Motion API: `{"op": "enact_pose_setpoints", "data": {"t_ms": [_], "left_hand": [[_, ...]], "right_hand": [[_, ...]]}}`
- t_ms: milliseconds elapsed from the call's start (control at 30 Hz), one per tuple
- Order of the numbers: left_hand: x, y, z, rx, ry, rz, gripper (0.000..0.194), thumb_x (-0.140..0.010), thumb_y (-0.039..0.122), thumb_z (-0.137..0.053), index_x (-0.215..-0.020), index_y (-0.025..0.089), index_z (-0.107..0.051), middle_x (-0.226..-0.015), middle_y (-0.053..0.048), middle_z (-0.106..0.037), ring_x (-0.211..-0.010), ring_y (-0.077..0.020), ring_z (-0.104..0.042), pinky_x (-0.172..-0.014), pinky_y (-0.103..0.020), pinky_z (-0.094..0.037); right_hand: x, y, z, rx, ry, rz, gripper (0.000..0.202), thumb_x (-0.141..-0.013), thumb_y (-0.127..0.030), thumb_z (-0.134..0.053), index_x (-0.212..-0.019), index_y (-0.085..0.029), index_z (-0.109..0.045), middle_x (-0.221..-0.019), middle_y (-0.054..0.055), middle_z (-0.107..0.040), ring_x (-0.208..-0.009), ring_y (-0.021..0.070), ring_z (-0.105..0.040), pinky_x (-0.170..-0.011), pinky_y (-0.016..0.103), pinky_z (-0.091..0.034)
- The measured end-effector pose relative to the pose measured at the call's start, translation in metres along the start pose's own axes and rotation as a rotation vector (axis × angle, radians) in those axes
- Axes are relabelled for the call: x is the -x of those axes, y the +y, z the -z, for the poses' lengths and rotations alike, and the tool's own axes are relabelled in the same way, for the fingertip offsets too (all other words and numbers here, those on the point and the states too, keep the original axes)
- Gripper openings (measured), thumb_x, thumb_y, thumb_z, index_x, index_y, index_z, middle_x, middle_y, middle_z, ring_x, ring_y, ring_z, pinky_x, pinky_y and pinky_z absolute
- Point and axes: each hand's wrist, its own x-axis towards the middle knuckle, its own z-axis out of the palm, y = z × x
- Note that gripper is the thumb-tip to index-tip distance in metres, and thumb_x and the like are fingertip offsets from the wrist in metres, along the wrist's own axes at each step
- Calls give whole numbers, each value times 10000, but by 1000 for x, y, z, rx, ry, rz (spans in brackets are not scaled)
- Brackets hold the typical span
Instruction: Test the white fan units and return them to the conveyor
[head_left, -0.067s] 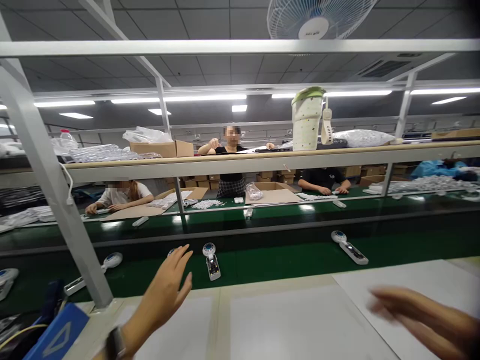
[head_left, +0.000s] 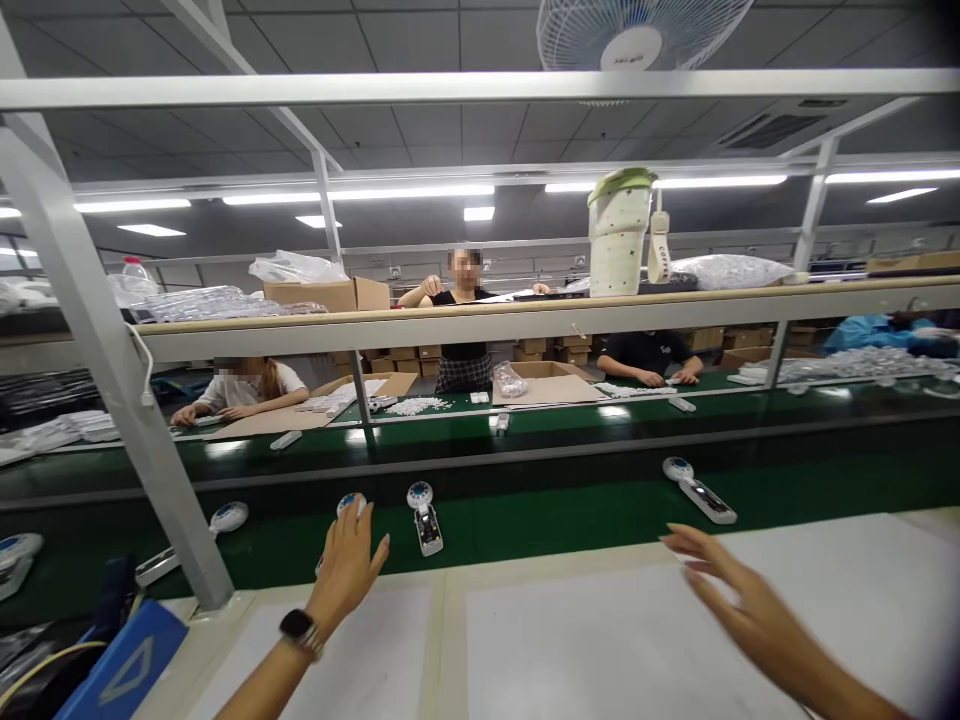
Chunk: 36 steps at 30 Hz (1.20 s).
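Note:
My left hand (head_left: 347, 562), with a dark watch on the wrist, is over the near edge of the green belt (head_left: 480, 525). Its fingers are apart, and it partly covers a white device (head_left: 351, 503) with a round blue-dotted head; whether they touch I cannot tell. Just right of it lies a similar device (head_left: 426, 520) with its inner parts showing. My right hand (head_left: 724, 580) hovers above the white work surface (head_left: 570, 640), fingers spread and holding nothing. Beyond it on the belt rests another open device (head_left: 699, 490).
A metal post (head_left: 142, 380) and a blue holder (head_left: 124, 665) stand at the left. A shelf (head_left: 480, 330) crosses in front, bearing a green-lidded cup (head_left: 619, 235). More devices lie on the belt at left. Several people work beyond.
My right hand has moved left and forward, inward over the work surface. My left hand has shifted slightly forward, onto the partly covered device's area, and more of its watch shows.

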Motion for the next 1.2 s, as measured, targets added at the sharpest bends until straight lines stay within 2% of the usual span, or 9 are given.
{"op": "enact_pose_setpoints", "data": {"t_ms": [100,200,300,400,567,733,900,1067,1200], "left_hand": [[9,-27,-45,-307,5,351,559,-816,370,-363,-1196,-35,-427,-1271,-284,-375,-1196,-417,-311,-932,-558,-264],[12,-61,-75,-365,-6,363,543,-832,384,-337,-1192,-13,-427,-1227,-257,-415,-1141,-386,-379,-894,-463,-330],[2,-86,-78,-344,-53,423,508,-853,410,-315,-1142,17,-461,-1087,-228,-499,-974,-362,-499,-798,-413,-383],[-12,-97,-71,-260,-102,584,449,-868,408,-309,-1082,52,-482,-944,-191,-552,-879,-345,-546,-729,-386,-403],[-18,-99,-65,-122,-38,640,504,-823,366,-438,-1181,17,-374,-980,-215,-563,-907,-346,-556,-764,-372,-403],[-14,-100,-66,14,-68,630,476,-771,326,-490,-1103,-12,-442,-954,-267,-567,-917,-376,-559,-770,-410,-400],[-15,-109,-64,226,-69,697,611,-782,432,-465,-1212,7,-376,-944,-251,-594,-905,-400,-563,-763,-466,-397],[-16,-109,-65,601,4,715,525,-825,476,-403,-1193,102,-432,-1032,-181,-589,-998,-341,-537,-837,-449,-403],[-14,-90,-74,967,19,667,318,-803,315,-516,-1075,157,-471,-968,-100,-606,-820,-198,-610,-710,-316,-501]], "right_hand": [[6,-6,-88,149,-174,-55,562,-853,-415,-341,-1323,-109,-373,-1346,147,-420,-1262,262,-353,-1027,413,-331],[4,-21,-177,318,-283,44,650,-813,-437,-411,-1288,7,-413,-1377,208,-337,-1299,309,-258,-1080,429,-222],[0,-59,-246,298,-370,158,678,-832,-479,-373,-1295,15,-406,-1387,218,-305,-1303,326,-236,-1076,446,-211],[0,-114,-303,175,-434,230,649,-820,-422,-420,-1301,14,-396,-1340,216,-397,-1261,334,-328,-1067,443,-228],[-4,-200,-377,-43,-195,197,544,-815,-359,-455,-1274,-67,-432,-1156,194,-555,-1072,335,-501,-926,454,-373],[-31,-233,-400,-150,-193,-85,360,-754,-284,-526,-988,-18,-589,-1006,263,-568,-1008,404,-502,-870,500,-356],[-45,-221,-401,-428,-316,-135,185,-681,-334,-614,-717,-154,-596,-773,119,-631,-847,319,-594,-767,407,-426],[-41,-204,-375,-905,-431,-255,397,-734,-530,-517,-851,-154,-561,-655,38,-616,-652,198,-618,-570,286,-487],[-34,-180,-341,-1183,-453,-333,468,-561,-442,-723,-890,-170,-532,-798,31,-635,-710,173,-633,-633,279,-518]]}}
